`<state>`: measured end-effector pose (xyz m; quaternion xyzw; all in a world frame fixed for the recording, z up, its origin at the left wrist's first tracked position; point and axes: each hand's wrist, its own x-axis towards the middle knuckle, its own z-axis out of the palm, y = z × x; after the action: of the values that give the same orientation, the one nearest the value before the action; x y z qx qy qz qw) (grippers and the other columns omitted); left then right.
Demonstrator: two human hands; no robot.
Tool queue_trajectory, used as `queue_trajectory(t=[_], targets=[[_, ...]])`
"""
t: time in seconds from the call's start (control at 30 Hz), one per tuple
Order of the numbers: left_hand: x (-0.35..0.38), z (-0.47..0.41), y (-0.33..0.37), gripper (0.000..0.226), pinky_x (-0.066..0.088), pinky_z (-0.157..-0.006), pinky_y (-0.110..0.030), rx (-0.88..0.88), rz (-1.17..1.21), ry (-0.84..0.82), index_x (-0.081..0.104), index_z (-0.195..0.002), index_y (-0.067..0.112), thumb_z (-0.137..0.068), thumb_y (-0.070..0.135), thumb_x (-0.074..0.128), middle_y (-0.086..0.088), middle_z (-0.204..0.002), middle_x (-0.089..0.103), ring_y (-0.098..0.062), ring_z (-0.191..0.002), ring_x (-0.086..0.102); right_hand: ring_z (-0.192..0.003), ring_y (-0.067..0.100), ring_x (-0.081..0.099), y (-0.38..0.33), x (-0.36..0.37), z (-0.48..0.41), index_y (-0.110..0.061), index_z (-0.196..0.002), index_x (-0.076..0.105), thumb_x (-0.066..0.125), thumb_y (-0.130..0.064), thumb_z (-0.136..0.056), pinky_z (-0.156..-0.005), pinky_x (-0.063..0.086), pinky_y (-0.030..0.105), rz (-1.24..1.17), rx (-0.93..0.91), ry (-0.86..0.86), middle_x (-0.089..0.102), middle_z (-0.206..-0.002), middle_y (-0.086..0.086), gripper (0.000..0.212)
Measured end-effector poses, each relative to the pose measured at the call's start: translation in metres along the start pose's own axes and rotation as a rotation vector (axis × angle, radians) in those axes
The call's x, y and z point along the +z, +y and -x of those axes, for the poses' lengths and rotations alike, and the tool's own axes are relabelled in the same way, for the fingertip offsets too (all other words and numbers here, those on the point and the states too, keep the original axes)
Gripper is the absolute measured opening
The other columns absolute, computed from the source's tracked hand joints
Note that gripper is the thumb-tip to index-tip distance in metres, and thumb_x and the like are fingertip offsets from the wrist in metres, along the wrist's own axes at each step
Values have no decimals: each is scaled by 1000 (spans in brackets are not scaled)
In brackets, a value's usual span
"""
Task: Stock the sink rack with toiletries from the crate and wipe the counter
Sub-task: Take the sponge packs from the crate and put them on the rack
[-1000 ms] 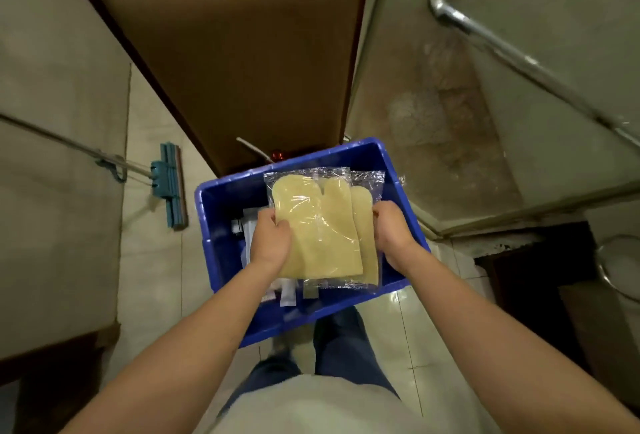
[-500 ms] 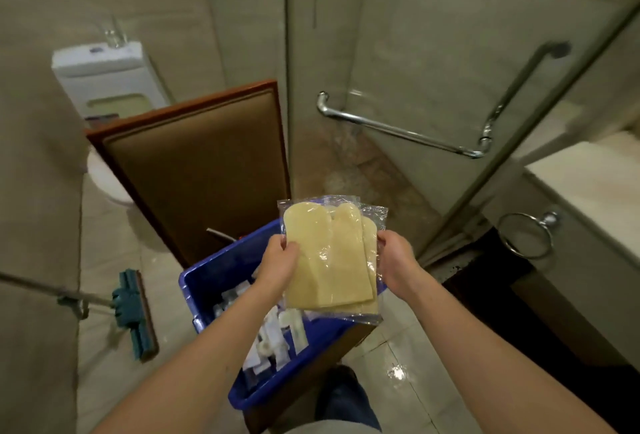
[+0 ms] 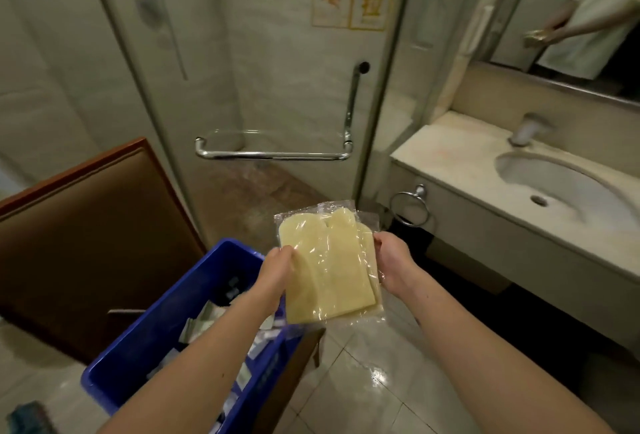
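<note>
- The crate point(image 3: 138, 357) sits low on the left, sachets point(image 3: 204, 319) lying in it.
- The packet point(image 3: 329, 267) is just right of the crate, left hand point(image 3: 277, 271) and right hand point(image 3: 393, 260) gripping its side edges.
- The bench point(image 3: 450, 156) is on the right, sink point(image 3: 561, 187) set in it, towel ring point(image 3: 408, 208) on its front.
- The shower door handle point(image 3: 273, 155) is behind the packet.

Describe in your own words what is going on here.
A person holds a clear packet of pale yellow pieces between both hands, left hand on its left edge, right hand on its right. It hangs clear of the blue crate, where small sachets lie. The sink counter is to the right.
</note>
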<state>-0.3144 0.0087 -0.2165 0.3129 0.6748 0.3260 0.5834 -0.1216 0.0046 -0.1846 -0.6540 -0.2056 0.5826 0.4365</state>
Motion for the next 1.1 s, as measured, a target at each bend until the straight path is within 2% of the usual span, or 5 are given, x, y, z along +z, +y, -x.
queue_trajectory(t=[0.53, 0.67, 0.83, 1.0, 1.1], targets=[[234, 24, 40, 17, 37, -62, -35, 59, -149, -195, 42, -93, 12, -80, 24, 42, -4, -74, 44, -22, -65, 43, -101, 23, 68, -62, -225, -17, -21, -110, 67, 36, -59, -97, -96, 50, 42, 22, -156, -39, 72, -109, 6, 50], [293, 25, 46, 6, 29, -56, -31, 123, -190, -199, 39, -80, 14, -77, 17, 43, -2, -64, 34, -18, -55, 30, -118, 29, 57, -73, -284, -29, -32, -150, 18, 67, -54, -82, -100, 47, 52, 159, -160, 39, 49, -142, 8, 87], [367, 35, 50, 11, 33, -48, -25, 192, -157, -226, 43, -87, 13, -82, 5, 48, -4, -67, 40, -17, -54, 36, -144, 25, 30, -80, -355, -28, -39, -151, -17, 80, -25, -79, -111, 30, 41, 412, -281, 57, 19, -160, 9, 122], [439, 51, 56, 33, 51, -57, -30, 190, -62, -276, 44, -116, 16, -87, 2, 51, -10, -101, 60, -19, -68, 58, -130, 25, 47, -76, -420, -31, -41, -150, -20, 83, -29, -73, -106, 43, 46, 424, -230, 144, 34, -152, 8, 129], [476, 64, 56, 55, 53, -74, -36, 201, -108, -324, 31, -139, 19, -90, 8, 53, -8, -120, 55, -19, -83, 60, -104, 15, 56, -73, -450, -27, -33, -153, -15, 81, -24, -77, -80, 52, 31, 344, -206, 185, 43, -133, 2, 123]])
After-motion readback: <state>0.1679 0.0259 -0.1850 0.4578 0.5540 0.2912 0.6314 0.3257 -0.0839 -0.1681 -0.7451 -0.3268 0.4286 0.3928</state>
